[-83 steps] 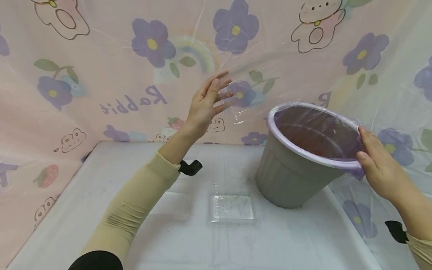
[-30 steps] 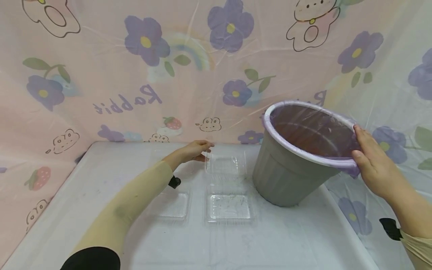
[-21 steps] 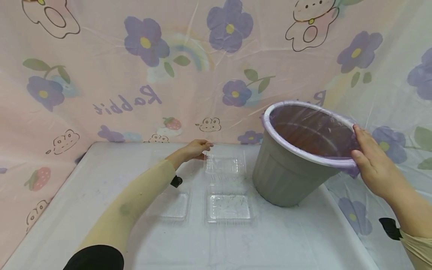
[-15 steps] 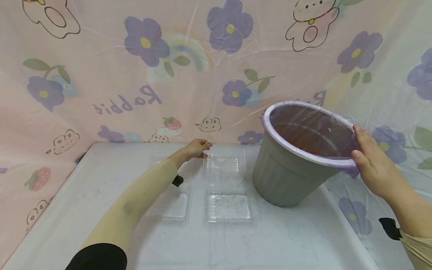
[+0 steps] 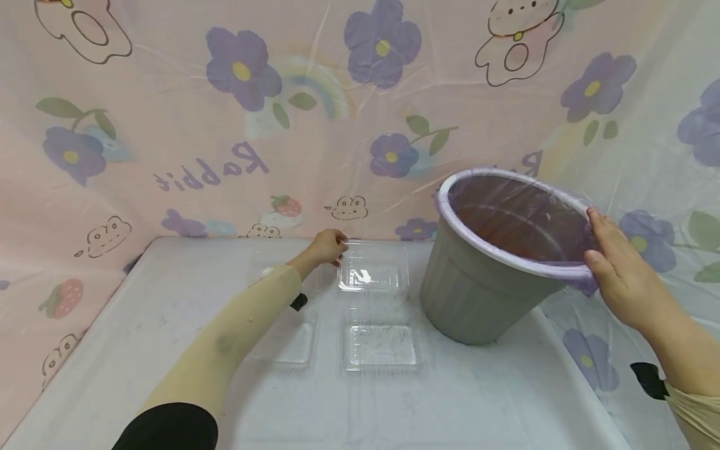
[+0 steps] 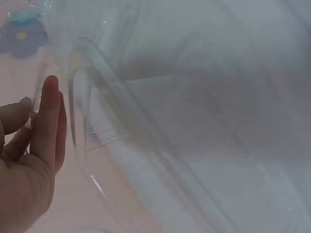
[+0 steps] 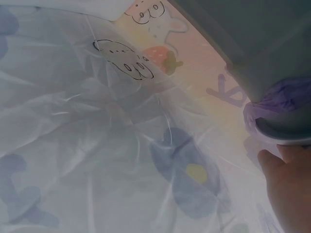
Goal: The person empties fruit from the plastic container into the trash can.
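At the back of the table my left hand pinches the left edge of a clear plastic container. In the left wrist view, thumb and fingers meet on its thin see-through edge. On the right, a grey trash can leans toward me and to the right, lined with a thin purple bag folded over its rim. My right hand grips that rim at the right side. The right wrist view has the hand under the rim, with bunched purple bag beside it.
A second clear container lies in front of the held one. Another lies to its left, partly behind my left sleeve, with faint clear plastic farther back. A patterned curtain hangs behind the white table.
My left hand has come down from the air with the clear container to the table's back. In the last half second the container shifts slightly and catches light. The right hand keeps its grip.
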Available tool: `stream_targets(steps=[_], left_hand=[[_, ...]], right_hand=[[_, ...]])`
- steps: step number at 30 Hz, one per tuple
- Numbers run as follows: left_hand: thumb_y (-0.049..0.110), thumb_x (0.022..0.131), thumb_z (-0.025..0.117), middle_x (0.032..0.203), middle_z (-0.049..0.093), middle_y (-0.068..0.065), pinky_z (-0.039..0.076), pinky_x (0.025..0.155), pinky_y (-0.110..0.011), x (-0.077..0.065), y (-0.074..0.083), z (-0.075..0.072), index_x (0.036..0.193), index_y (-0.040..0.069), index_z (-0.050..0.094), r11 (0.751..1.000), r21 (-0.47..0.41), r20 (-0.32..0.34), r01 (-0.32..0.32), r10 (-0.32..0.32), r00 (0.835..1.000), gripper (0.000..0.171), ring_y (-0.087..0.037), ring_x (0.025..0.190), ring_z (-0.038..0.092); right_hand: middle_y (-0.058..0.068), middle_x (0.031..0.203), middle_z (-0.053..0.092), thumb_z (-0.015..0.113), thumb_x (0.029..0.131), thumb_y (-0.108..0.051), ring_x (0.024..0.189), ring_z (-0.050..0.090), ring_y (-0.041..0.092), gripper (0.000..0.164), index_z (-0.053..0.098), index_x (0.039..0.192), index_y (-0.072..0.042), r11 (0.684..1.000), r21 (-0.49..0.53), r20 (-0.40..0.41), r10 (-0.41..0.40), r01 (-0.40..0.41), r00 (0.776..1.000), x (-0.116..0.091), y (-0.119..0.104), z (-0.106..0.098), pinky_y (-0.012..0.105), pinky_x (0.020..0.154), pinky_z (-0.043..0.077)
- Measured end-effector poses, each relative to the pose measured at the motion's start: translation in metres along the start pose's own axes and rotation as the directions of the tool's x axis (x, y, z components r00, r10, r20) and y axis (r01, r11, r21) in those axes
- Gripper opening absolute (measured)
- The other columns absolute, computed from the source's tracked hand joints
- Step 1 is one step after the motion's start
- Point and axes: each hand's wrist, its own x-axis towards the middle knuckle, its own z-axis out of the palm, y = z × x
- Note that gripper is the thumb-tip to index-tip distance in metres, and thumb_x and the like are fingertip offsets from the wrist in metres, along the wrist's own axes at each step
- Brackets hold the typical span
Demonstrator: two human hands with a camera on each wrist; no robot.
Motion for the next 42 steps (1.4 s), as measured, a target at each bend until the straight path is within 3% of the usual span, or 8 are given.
stream_targets(steps=[8,17,21,26,29,34,38,42], left_hand=[[0.000,0.103,0.061,0.111,0.062,-0.017,0.061,0.062,-0.027,-0.003,0.000,0.003,0.137,-0.001,0.061,0.990,0.139,-0.054,-0.021,0.029,0.998,0.035,-0.020,0.079,0.061],[0.001,0.102,0.062,0.117,0.062,-0.018,0.059,0.066,-0.023,-0.005,-0.001,0.004,0.136,-0.006,0.062,0.980,0.194,-0.049,-0.038,0.049,0.998,0.035,-0.017,0.077,0.062],[-0.001,0.101,0.062,0.126,0.061,-0.020,0.060,0.070,-0.023,-0.008,-0.002,0.004,0.137,-0.005,0.061,0.983,0.182,-0.039,-0.032,0.040,0.998,0.037,-0.019,0.084,0.064],[0.001,0.100,0.063,0.136,0.061,-0.021,0.057,0.098,-0.036,-0.010,-0.002,0.004,0.137,-0.003,0.062,0.970,0.239,-0.042,-0.037,0.048,0.998,0.037,-0.033,0.119,0.063],[0.003,0.100,0.064,0.141,0.060,-0.022,0.049,0.111,-0.043,-0.010,0.000,0.002,0.138,-0.001,0.063,0.961,0.274,-0.040,-0.042,0.055,0.998,0.037,-0.036,0.133,0.056],[0.006,0.101,0.064,0.146,0.057,-0.022,0.046,0.114,-0.048,-0.011,0.008,-0.004,0.140,0.000,0.061,0.951,0.304,-0.026,-0.066,0.077,0.997,0.040,-0.038,0.136,0.053],[0.011,0.101,0.062,0.147,0.057,-0.022,0.044,0.115,-0.049,-0.013,0.013,-0.011,0.142,-0.001,0.060,0.924,0.359,-0.013,-0.134,0.148,0.989,0.043,-0.037,0.135,0.054],[0.018,0.102,0.062,0.150,0.054,-0.021,0.043,0.116,-0.051,-0.024,0.021,-0.022,0.145,0.000,0.057,0.852,0.479,0.002,-0.211,0.240,0.971,0.047,-0.037,0.138,0.051]], right_hand=[[0.037,0.162,0.025,0.038,0.110,-0.014,0.158,0.013,0.042,0.057,0.023,0.162,0.004,1.000,0.004,0.003,0.006,-0.006,1.000,0.000,-0.001,0.000,0.020,0.124,0.003],[0.035,0.163,0.024,0.037,0.110,-0.015,0.158,0.013,0.042,0.058,0.023,0.163,0.003,1.000,-0.007,0.010,0.011,-0.011,1.000,0.000,-0.001,-0.001,0.019,0.123,0.003],[0.035,0.163,0.024,0.037,0.110,-0.014,0.159,0.012,0.033,0.058,0.023,0.163,0.003,1.000,0.000,0.013,0.013,-0.013,1.000,0.000,-0.001,0.000,0.019,0.123,0.003],[0.036,0.163,0.026,0.039,0.109,-0.012,0.158,0.011,0.011,0.058,0.024,0.162,0.004,1.000,-0.004,0.011,-0.004,0.004,1.000,0.003,0.001,0.001,0.018,0.123,0.004],[0.034,0.164,0.024,0.039,0.109,-0.012,0.160,0.011,0.024,0.058,0.023,0.162,0.005,1.000,-0.006,0.022,-0.002,0.002,1.000,0.004,0.004,0.001,0.019,0.124,0.003],[0.034,0.166,0.019,0.041,0.109,-0.011,0.158,0.008,0.044,0.059,0.021,0.161,0.007,1.000,0.000,0.074,0.027,-0.027,0.997,0.010,0.006,-0.001,0.020,0.124,-0.001],[0.027,0.170,0.012,0.043,0.109,-0.014,0.158,0.003,0.044,0.062,0.019,0.163,0.003,0.994,0.015,0.111,0.106,-0.109,0.988,0.014,0.004,-0.006,0.036,0.128,-0.004],[0.014,0.174,0.010,0.047,0.108,-0.019,0.160,0.003,0.029,0.066,0.018,0.167,-0.010,0.984,0.017,0.077,0.176,-0.178,0.981,0.017,-0.002,-0.012,0.044,0.129,-0.004]])
